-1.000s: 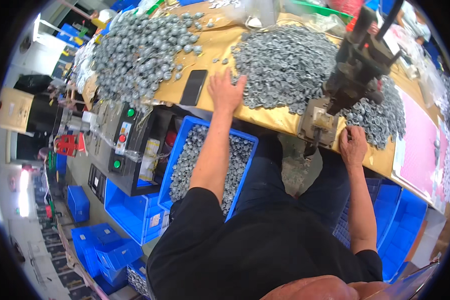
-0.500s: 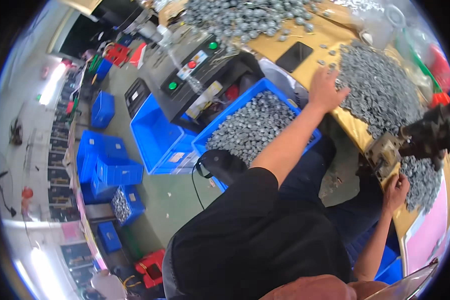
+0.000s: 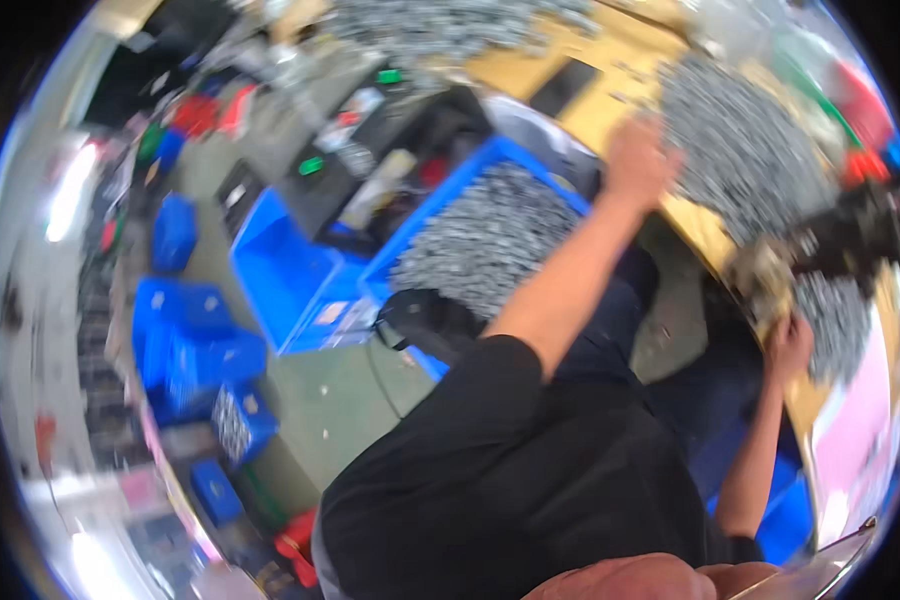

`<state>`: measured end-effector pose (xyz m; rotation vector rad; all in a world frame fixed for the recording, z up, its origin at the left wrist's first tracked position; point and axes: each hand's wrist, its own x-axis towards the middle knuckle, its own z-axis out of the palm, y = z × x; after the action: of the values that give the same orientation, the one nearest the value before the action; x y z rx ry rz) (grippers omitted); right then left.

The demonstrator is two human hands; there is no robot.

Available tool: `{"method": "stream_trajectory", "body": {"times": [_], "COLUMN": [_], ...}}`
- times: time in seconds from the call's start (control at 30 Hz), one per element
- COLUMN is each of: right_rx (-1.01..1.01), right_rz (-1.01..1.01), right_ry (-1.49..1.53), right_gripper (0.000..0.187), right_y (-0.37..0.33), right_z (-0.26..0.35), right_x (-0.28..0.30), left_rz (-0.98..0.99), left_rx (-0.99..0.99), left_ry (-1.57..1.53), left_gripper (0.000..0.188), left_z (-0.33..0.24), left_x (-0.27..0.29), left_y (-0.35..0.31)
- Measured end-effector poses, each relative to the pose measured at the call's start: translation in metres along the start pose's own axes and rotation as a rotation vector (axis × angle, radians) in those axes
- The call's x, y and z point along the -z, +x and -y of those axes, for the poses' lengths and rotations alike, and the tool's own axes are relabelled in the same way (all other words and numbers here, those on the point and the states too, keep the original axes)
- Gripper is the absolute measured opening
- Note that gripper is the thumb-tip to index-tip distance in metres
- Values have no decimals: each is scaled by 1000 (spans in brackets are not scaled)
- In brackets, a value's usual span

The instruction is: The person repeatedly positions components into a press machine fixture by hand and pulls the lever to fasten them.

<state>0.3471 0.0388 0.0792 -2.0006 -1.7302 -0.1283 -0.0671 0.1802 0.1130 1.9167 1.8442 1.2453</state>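
Although motion blur softens the whole view, the left hand (image 3: 638,162) can be seen at the near edge of the yellow-covered counter (image 3: 622,52), just beside a broad heap of small grey metal-looking pieces (image 3: 745,145). The right hand (image 3: 790,345) is farther along that edge, close to the base of a dark, bulky machine (image 3: 850,235) and next to a smaller heap of similar grey pieces (image 3: 832,325). Both hands look partly closed, their fingers bent, but I cannot tell whether either has hold of a piece. A flat black rectangular phone (image 3: 565,88) lies on the counter near the left hand, and beyond it spreads another heap of grey parts (image 3: 450,25). Partly behind the left forearm stands a deep blue plastic crate (image 3: 432,212) filled with grey parts, with an open-topped blue plastic bin (image 3: 285,260) beside it. Past the smaller heap is a pale pink sheet (image 3: 855,430).
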Motion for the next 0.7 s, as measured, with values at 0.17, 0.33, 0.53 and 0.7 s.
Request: {"method": "stream_trajectory", "body": {"times": [0.17, 0.33, 0.53, 0.7], "right_rx": [-49, -136, -101, -106], "right_rz": [-108, -158, -225, -239], "right_ry": [107, 147, 135, 288], "right_gripper": [21, 18, 15, 13], "right_y": [5, -3, -3, 1], "right_z": [51, 51, 45, 59], "right_x": [4, 12, 16, 5], "left_rz": [-191, -64, -1, 130], "left_rx": [28, 50, -355, -315], "left_ry": [-419, -461, 114, 289], "left_gripper": [43, 37, 27, 19], "left_z": [41, 18, -17, -1], "left_x": [23, 32, 17, 12], "left_y": [4, -30, -37, -29]}}
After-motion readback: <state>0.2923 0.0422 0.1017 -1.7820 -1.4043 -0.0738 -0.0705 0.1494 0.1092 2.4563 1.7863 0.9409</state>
